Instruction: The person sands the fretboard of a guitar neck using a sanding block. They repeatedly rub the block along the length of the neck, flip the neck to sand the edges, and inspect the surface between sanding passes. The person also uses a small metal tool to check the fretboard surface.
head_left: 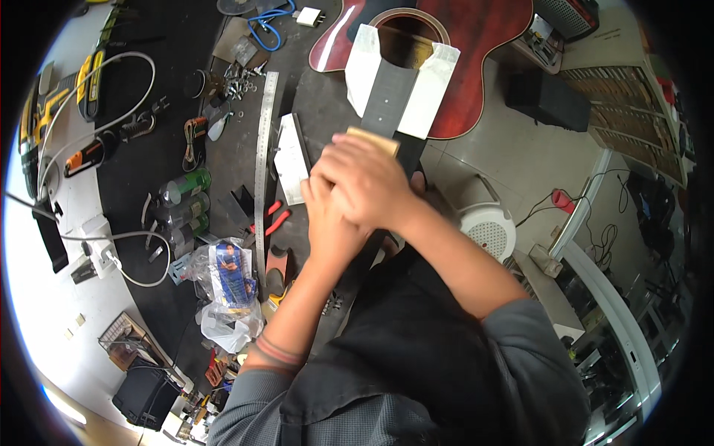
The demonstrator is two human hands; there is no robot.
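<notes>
A red acoustic guitar (465,70) lies with its body at the far side and its neck toward me. White protective sheets (430,97) cover the top on both sides of the dark fretboard (388,93), beside the sound hole. Over the fretboard, a tan wooden block (374,140) shows past my fingers. My right hand (368,178) is closed over it and overlaps my left hand (327,215). Both hands press together at the block, with the left one's fingers partly hidden. The neck beneath my hands is mostly covered.
Left of my hands lie a long steel ruler (264,149), a white angular piece (290,160) and red-handled pliers (277,217). Farther left are green bottles (186,186), a plastic bag (227,320) and a yellow power drill (52,108). A white stool (487,234) stands at right.
</notes>
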